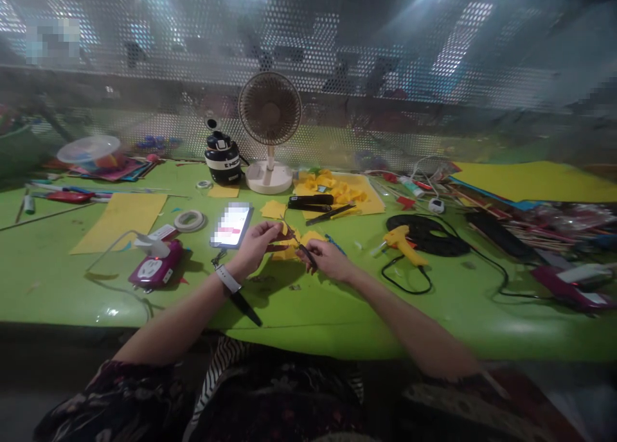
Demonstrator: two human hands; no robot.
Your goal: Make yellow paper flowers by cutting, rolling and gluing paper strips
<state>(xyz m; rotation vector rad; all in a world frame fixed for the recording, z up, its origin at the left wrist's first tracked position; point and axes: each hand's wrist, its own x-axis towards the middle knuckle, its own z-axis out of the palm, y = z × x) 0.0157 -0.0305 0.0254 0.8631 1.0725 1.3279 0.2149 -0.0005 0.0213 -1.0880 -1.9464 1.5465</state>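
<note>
- A glossy bright-green worktop (308,317) spans the view, crowded towards the back and both ends.
- Behind it I see a greyish perforated screen (332,76), light glinting through its many small holes.
- Over the middle of the worktop, the left hand (258,244) pinches a small yellow paper piece (290,241) between thumb and fingers.
- The right hand (328,260) is closed around dark-handled scissors (307,256) beside that piece; I cannot tell whether the blades touch it.
- A lit phone (234,227) lies just beside the left hand; farther left are a tape roll (189,227) and a purple power strip (157,270).
- At the back, a pale fan (270,108) stands upright beside a black-and-white bottle (222,162).
- Right of the fan, crinkled yellow shapes (348,192) rest on a yellow sheet, a black stapler (311,202) near them.
- Towards the right lies a yellow glue gun (405,244); beyond it, a large yellow sheet tops a stack (540,180).
- Far left, a clear tub (94,153) sits on coloured sheets.
</note>
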